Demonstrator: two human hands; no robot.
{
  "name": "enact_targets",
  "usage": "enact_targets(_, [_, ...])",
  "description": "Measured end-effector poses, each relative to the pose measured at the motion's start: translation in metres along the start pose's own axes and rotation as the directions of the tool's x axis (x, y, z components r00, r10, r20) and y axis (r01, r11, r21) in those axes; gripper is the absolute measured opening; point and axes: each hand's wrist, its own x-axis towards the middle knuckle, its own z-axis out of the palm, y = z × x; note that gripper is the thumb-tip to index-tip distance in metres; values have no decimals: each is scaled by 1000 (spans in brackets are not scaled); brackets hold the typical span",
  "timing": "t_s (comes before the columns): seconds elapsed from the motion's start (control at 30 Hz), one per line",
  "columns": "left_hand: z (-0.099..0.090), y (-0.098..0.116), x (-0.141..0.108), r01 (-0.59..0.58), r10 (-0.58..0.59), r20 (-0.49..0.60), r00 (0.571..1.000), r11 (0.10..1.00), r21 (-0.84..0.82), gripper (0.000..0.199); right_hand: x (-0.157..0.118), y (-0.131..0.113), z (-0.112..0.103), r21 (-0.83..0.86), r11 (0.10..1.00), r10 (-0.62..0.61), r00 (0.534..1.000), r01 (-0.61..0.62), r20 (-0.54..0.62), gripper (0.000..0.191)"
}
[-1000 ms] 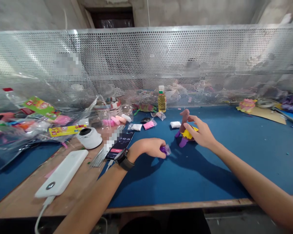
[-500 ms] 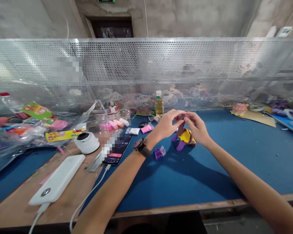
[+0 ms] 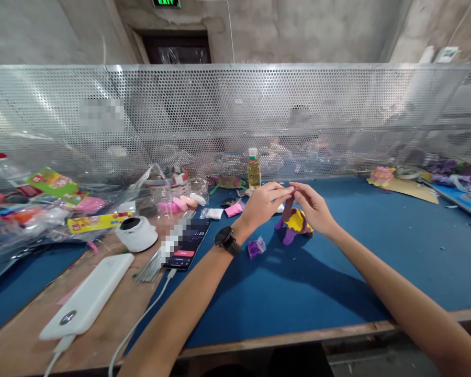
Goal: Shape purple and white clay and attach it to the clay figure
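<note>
A small clay figure stands on the blue mat, with a yellow, wavy-edged middle, purple feet and a brown upright part like a neck. My left hand comes in from the left, its fingertips closed at the top of that brown part. From the other side my right hand pinches the same spot with thumb and fingers. The fingertips of both hands meet there and hide the figure's top. Just left of the feet lies a purple clay packet in clear wrapping. A dark watch is on my left wrist.
Left of my arm lie a phone, a white power bank with cable, and a white round device. Behind stand an oil bottle and pink and white packets. A perforated metal screen closes the back.
The view has shifted slightly. My left fingers have straightened and lie flatter over the top of the brown part; the right hand stays at the figure. The figure remains in place.
</note>
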Motion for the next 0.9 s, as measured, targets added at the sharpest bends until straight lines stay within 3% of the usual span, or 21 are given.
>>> enact_targets(0.17, [2,-2,-4,88,-94,-81,992,993,-74,16,-2,5,1,49,999,-13,1000,12,14,45])
enact_targets(0.27, [6,2,-1,238,-286,-138,948,928,-285,20,-1,6,3,83,996,-14,1000,15,-21,42])
enact_targets(0.33, [10,5,3,402,-488,-43,872,762,-507,24,0,7,5,110,994,-4,998,11,-60,40])
enact_targets(0.4, [11,8,7,539,-615,163,771,495,-682,25,1,8,6,136,991,6,996,7,-92,39])
enact_targets(0.47, [11,10,10,598,-639,335,692,247,-763,22,1,10,6,149,989,9,995,7,-103,39])
enact_targets(0.53, [10,12,11,600,-639,407,653,109,-793,18,1,11,6,153,988,7,994,10,-110,37])
enact_targets(0.67, [7,17,14,592,-678,395,620,75,-802,12,-1,9,6,136,990,-23,989,43,-147,32])
enact_targets(0.9, [8,23,14,601,-706,356,612,124,-790,14,-5,1,4,-131,975,-204,963,182,-178,28])
